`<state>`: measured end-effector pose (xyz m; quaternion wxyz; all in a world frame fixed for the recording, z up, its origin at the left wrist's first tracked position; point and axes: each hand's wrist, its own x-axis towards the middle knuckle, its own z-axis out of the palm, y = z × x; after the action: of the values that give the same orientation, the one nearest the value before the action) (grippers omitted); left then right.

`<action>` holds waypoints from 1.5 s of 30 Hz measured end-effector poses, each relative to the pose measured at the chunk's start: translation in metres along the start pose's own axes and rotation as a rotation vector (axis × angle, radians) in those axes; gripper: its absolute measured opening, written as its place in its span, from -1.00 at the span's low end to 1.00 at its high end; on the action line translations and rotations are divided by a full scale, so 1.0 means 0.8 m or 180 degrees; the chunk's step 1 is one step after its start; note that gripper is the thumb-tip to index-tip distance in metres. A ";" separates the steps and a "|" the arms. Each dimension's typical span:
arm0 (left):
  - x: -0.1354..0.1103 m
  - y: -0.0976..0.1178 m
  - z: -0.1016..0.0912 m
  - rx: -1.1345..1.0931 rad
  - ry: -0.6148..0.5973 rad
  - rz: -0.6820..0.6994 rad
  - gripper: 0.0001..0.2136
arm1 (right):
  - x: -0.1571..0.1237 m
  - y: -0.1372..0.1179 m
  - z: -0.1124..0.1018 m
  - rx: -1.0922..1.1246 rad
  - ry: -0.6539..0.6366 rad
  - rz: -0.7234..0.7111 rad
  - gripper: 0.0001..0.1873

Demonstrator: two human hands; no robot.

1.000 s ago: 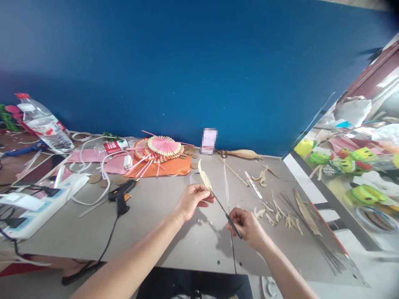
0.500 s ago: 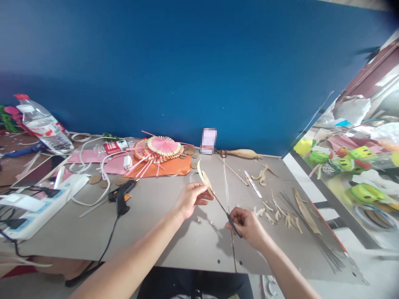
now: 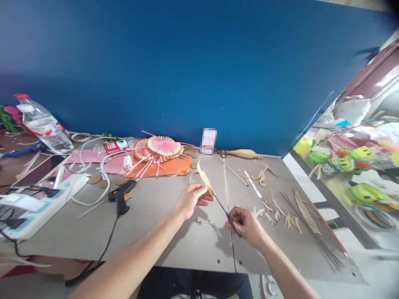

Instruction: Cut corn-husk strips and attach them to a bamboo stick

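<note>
My left hand (image 3: 190,199) pinches a pale dried leaf strip (image 3: 204,178) and holds it upright above the grey table (image 3: 156,232). A pair of thin scissors (image 3: 225,212) is gripped in my right hand (image 3: 246,226), with the blades pointing up-left and meeting the base of the strip beside my left fingers. Several cut leaf scraps (image 3: 274,211) lie on the table to the right of my right hand.
A black glue gun (image 3: 121,195) with its cord lies left of my hands. Pink folded paper fans (image 3: 160,148) on orange paper sit at the back. A water bottle (image 3: 42,123), a white power strip (image 3: 34,207), cables, thin dark sticks (image 3: 314,232) and a white pen (image 3: 253,184) are around.
The leaf strip shifted slightly in my left hand; both hands stay almost in place with the scissors at its base.
</note>
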<state>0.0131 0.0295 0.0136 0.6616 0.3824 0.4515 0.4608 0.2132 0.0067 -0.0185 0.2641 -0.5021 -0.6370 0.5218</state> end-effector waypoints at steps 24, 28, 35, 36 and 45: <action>-0.004 0.009 0.002 0.0488 -0.0077 0.0033 -0.74 | 0.000 -0.002 -0.004 -0.0009 -0.0049 0.0129 -0.70; -0.002 0.005 0.000 0.0528 -0.0086 0.0040 -0.74 | -0.001 -0.003 -0.005 -0.0051 -0.0060 0.0115 -0.71; 0.003 -0.003 -0.001 0.0584 -0.0140 -0.0068 -0.76 | 0.001 -0.010 -0.002 0.0006 -0.0105 0.0324 -0.72; 0.004 -0.004 0.000 0.0601 -0.0142 -0.0083 -0.76 | 0.002 -0.010 -0.002 0.0014 -0.0112 0.0333 -0.72; 0.016 -0.009 0.004 0.0776 -0.0119 -0.0169 -0.81 | 0.002 0.003 -0.005 0.0041 0.0004 0.0331 -0.71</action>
<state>0.0202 0.0394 0.0045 0.6304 0.4565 0.5016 0.3776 0.2172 0.0097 -0.0195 0.2402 -0.5331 -0.6066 0.5386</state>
